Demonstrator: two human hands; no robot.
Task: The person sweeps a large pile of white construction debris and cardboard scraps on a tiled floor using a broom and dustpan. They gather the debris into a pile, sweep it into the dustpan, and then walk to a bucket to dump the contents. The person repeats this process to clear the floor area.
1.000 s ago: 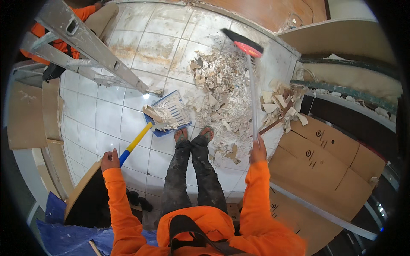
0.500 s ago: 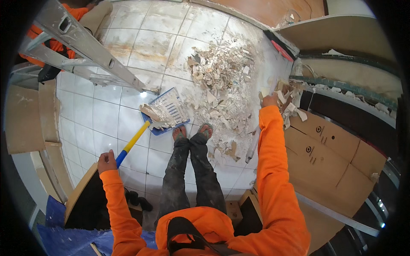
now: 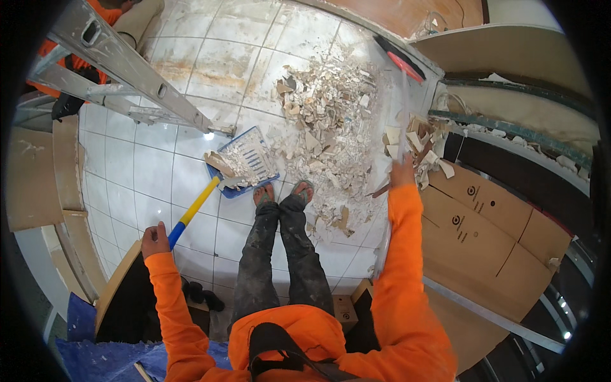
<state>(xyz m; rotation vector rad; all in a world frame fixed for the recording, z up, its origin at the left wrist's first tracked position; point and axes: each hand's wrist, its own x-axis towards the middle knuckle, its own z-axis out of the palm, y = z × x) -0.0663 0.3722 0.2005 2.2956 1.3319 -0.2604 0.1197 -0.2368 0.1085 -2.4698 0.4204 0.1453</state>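
My left hand (image 3: 156, 240) is closed around the blue end of the long yellow-and-blue handle (image 3: 197, 207) of a dustpan. The blue dustpan (image 3: 251, 159) lies on the floor just ahead of my left foot, with white rubble and a brown broken piece in it. In my right hand (image 3: 401, 172), slightly blurred, is the pale pole of a broom. Its red head (image 3: 405, 65) with dark bristles is at the far right, beyond the debris pile (image 3: 328, 121) of broken plaster and dust.
A metal ladder (image 3: 127, 70) stands at the left, with a person in orange (image 3: 108, 13) behind it. Flattened cardboard (image 3: 490, 229) lies at the right, beside a heap of broken pieces (image 3: 423, 143). A dark box-like opening (image 3: 130, 299) is near my left forearm.
My right hand has come nearer to me, drawing the pole back. The broom head has shifted a little left and away from the right-hand wall. The dustpan stays beside my feet.
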